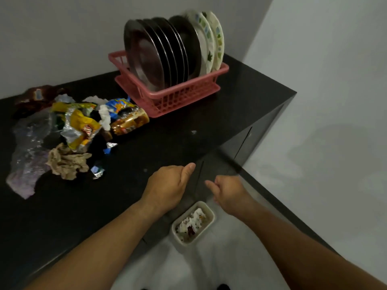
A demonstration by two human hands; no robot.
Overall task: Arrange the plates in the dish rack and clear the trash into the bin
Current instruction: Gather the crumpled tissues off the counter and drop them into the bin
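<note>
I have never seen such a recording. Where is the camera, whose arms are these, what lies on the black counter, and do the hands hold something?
There is no machine: a person wears one camera on the head, looking down at their own arms. The left hand and right hand are near the edge of the counter, fingers curled; nothing shows in them. On the counter stands a pink dish rack with dark metal plates and two patterned plates upright in it. To its left lies a pile of crumpled wrappers and paper. On the floor below the hands stands a pale bin with trash inside.
</note>
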